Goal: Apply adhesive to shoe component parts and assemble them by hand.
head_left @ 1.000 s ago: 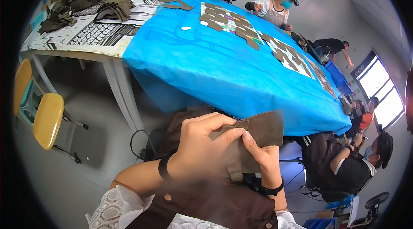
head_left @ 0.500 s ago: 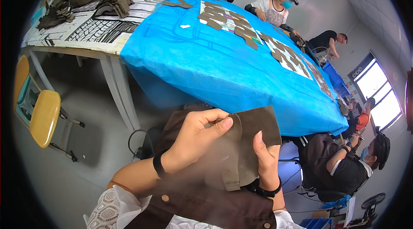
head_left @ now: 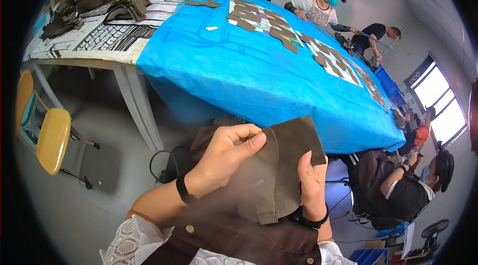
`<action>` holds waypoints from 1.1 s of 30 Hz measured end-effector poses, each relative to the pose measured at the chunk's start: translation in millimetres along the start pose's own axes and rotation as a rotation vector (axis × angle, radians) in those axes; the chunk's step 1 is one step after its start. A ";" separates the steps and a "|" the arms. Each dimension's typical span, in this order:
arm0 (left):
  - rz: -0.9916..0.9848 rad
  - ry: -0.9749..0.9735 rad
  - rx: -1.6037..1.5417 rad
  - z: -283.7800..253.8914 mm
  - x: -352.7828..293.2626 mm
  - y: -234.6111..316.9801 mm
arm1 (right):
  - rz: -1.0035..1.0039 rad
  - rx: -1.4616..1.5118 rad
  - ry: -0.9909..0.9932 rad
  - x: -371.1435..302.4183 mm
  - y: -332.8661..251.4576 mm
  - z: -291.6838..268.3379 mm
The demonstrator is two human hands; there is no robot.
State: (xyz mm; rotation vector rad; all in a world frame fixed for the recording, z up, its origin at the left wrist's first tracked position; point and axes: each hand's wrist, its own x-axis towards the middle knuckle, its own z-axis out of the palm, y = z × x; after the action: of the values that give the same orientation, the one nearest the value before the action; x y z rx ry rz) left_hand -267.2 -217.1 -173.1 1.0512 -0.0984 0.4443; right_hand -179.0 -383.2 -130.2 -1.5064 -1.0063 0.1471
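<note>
Between my two hands is an olive-brown leather-like piece (head_left: 290, 153), with a seam or overlapped strip running down its middle. Its upper left edge is pinched between the thumb and fingers of my left hand (head_left: 224, 158). On the right side, my right hand (head_left: 312, 185) grips it with the thumb lying on the front; the other fingers are hidden behind. The piece hangs over my dark brown apron (head_left: 224, 240), in front of the blue-covered table (head_left: 214, 75).
Stacks of brown pieces (head_left: 128, 7) lie on the patterned left end of the table. Several flat brown pieces rest on printed sheets (head_left: 259, 21). A yellow chair (head_left: 54, 140) stands at left. Co-workers sit and stand along the far side, and one (head_left: 413, 180) sits at my right.
My hands and the held piece have barely shifted. At the far side, one co-worker has raised both hands off the table, and another has stretched an arm to the right.
</note>
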 end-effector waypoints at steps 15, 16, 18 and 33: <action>-0.157 -0.165 -0.254 -14.6 11.3 -16.2 | 0.140 0.214 -0.019 -0.6 -2.1 5.6; -0.148 -0.158 -0.250 -15.0 11.5 -17.2 | 0.095 0.244 -0.010 -1.2 -1.0 6.3; -0.159 -0.218 -0.275 -14.8 10.9 -18.7 | 0.130 0.267 -0.026 -2.8 0.1 7.6; -0.109 -0.236 -0.178 -13.8 10.1 -24.9 | 0.261 0.485 -0.161 -11.3 2.2 12.8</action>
State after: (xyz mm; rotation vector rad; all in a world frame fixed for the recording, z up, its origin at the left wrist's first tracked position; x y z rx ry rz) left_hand -249.9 -212.7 -197.4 0.9254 -0.2838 0.2072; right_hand -192.8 -380.6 -140.2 -1.1814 -0.8191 0.6603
